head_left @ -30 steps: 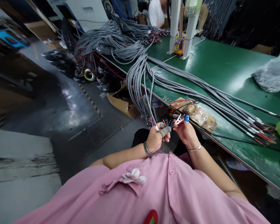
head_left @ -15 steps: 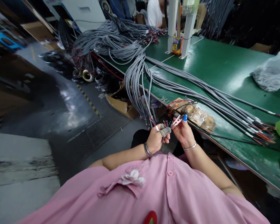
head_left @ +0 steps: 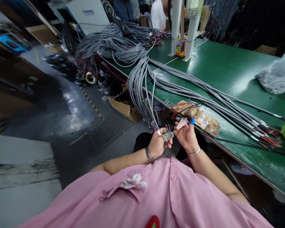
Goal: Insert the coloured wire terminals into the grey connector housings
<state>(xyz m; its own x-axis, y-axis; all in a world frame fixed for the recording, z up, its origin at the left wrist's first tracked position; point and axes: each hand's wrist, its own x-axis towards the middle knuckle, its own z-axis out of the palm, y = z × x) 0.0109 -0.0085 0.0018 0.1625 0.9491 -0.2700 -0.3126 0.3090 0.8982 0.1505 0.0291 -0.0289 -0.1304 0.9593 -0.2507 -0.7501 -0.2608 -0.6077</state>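
Note:
My left hand (head_left: 158, 142), with grey covers on some fingers, is closed on the end of a grey cable (head_left: 154, 115). Thin coloured wires (head_left: 169, 128) fan out above its fingertips. Just to its right is my right hand (head_left: 187, 136), with a blue cover on one fingertip. Its fingers are pinched on a small pale pink piece (head_left: 181, 123), beside an orange wire. Whether the pink piece is one item or several is too small to tell. Both hands are in front of the green table's near edge.
Grey cables (head_left: 192, 84) lie across the green table (head_left: 218, 63), with more heaped at the far left. A taped cardboard block (head_left: 204, 122) sits at the near edge. White posts (head_left: 192, 41), a plastic bag (head_left: 277, 74) and a seated person (head_left: 158, 15) are farther off. An open carton (head_left: 123, 106) stands below.
My right hand's fingers have shifted slightly, and the pink piece is tilted differently, with its blue-tipped finger a little farther right. My left hand keeps its hold on the cable.

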